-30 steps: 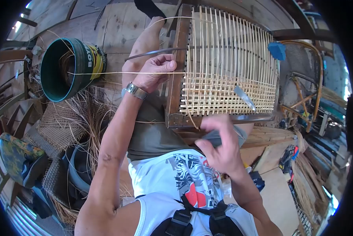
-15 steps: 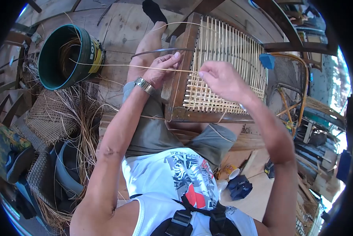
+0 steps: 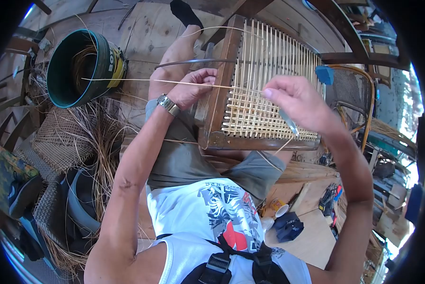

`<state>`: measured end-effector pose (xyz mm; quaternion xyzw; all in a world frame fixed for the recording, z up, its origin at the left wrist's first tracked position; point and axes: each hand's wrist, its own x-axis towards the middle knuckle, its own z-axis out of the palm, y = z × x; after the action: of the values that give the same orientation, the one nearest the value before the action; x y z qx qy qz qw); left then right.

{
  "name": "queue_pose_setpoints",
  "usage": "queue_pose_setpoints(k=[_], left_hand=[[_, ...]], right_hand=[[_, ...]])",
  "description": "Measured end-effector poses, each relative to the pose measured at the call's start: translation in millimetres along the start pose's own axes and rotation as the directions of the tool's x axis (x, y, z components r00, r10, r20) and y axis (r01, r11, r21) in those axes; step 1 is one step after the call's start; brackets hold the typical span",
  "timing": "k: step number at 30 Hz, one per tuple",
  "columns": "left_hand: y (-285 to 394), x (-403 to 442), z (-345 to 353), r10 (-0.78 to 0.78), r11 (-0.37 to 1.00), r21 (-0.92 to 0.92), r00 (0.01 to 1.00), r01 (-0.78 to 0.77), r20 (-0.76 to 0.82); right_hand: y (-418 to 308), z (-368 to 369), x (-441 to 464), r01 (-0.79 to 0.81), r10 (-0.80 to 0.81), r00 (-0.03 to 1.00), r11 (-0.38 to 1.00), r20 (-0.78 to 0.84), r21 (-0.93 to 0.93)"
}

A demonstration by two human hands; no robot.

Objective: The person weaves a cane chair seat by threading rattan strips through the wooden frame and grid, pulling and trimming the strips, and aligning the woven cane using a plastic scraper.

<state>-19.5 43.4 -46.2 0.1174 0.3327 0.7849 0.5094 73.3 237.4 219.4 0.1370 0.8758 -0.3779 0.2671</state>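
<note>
A wooden frame (image 3: 215, 106) with a partly woven cane seat (image 3: 250, 116) lies across my lap. A pale cane strand (image 3: 136, 80) runs from beside the bucket, past my left hand (image 3: 196, 88) and into the weave near the frame's left rail. My left hand is curled round this strand, just outside the rail. Above the weave, my right hand (image 3: 300, 102) pinches the strand between thumb and forefinger. A slim, shiny tool (image 3: 289, 124) juts from under the right palm, its kind unclear. A dark flat strip (image 3: 198, 61) passes through the lengthwise canes.
A green bucket (image 3: 72, 68) with coiled cane inside stands at the left. Below it lie loose cane strands (image 3: 101, 137) and a woven cane sheet (image 3: 63, 139). A cane-backed chair (image 3: 352, 87) is at the right. A blue piece (image 3: 324, 75) sits at the frame's far right corner.
My right hand has moved right across the weave, drawing the strand with it. My left thumb has come down, and the fingers now curl by the rail.
</note>
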Motion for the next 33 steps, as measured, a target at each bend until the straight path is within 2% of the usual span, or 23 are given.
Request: queue_pose_setpoints(k=[1, 2, 3, 5, 7, 9, 11, 13, 15, 17, 20, 21, 23, 27, 29, 31, 33], left_hand=[[2, -1, 0, -0.034, 0.999, -0.003, 0.999, 0.034, 0.028], [10, -6, 5, -0.059, 0.998, 0.024, 0.997, 0.057, 0.058], [7, -4, -2, -0.059, 0.998, 0.025, 0.997, 0.058, 0.055], [7, -3, -1, -0.162, 0.97, 0.2, 0.979, 0.135, 0.126], [7, -7, 1, -0.182, 0.962, 0.22, 0.98, 0.162, 0.077], [12, -11, -4, -0.278, 0.912, 0.333, 0.958, 0.24, 0.073], [17, -14, -1, -0.243, 0.91, 0.367, 0.965, 0.193, 0.094], [19, -14, 2, -0.217, 0.893, 0.415, 0.975, 0.176, 0.054], [20, -15, 5, -0.209, 0.897, 0.408, 0.977, 0.171, 0.051], [17, -12, -2, -0.203, 0.9, 0.41, 0.975, 0.15, 0.088], [16, -14, 0, -0.229, 0.911, 0.362, 0.973, 0.199, 0.041], [11, -15, -1, -0.234, 0.919, 0.332, 0.972, 0.213, 0.023], [2, -14, -2, -0.249, 0.938, 0.252, 0.968, 0.239, 0.008], [2, -11, -6, -0.215, 0.895, 0.407, 0.976, 0.179, 0.044], [0, -7, -7, -0.152, 0.903, 0.416, 0.985, 0.107, 0.077], [-5, -7, -11, -0.206, 0.878, 0.449, 0.978, 0.164, 0.044], [-15, -5, -12, 0.05, 0.774, 0.625, 0.994, -0.099, 0.096]], right_hand=[[-10, 5, -1, 0.003, -0.005, 1.0, 0.998, 0.025, 0.066], [-4, 8, 2, 0.084, -0.083, 0.996, 0.993, -0.018, 0.085], [1, 7, 4, 0.086, -0.085, 0.996, 0.993, -0.016, 0.086], [16, 1, 2, 0.069, -0.061, 0.994, 0.994, -0.092, 0.087], [23, -4, -2, -0.001, 0.006, 0.998, 0.996, -0.058, 0.087], [29, -7, -6, -0.105, 0.108, 0.994, 0.989, -0.022, 0.102], [35, -5, -10, -0.142, 0.142, 0.99, 0.977, 0.008, 0.162], [35, -3, -10, -0.111, 0.103, 0.994, 0.967, 0.049, 0.228], [34, -2, -6, -0.103, 0.1, 0.995, 0.969, 0.024, 0.223], [35, -6, 1, -0.014, 0.017, 0.999, 0.993, -0.031, 0.115], [30, -9, 2, -0.096, 0.096, 0.995, 0.984, 0.01, 0.149], [30, -8, 2, -0.072, 0.075, 0.997, 0.987, -0.018, 0.141], [33, -2, 2, -0.036, 0.032, 0.999, 0.947, 0.017, 0.318], [22, 5, 7, 0.034, -0.015, 0.999, 0.913, -0.05, 0.406], [15, -2, 5, -0.058, 0.077, 0.997, 0.9, -0.027, 0.433], [11, 2, -2, -0.094, 0.113, 0.993, 0.904, -0.02, 0.417], [8, 10, -11, 0.006, -0.005, 1.0, 0.945, -0.004, 0.327]])
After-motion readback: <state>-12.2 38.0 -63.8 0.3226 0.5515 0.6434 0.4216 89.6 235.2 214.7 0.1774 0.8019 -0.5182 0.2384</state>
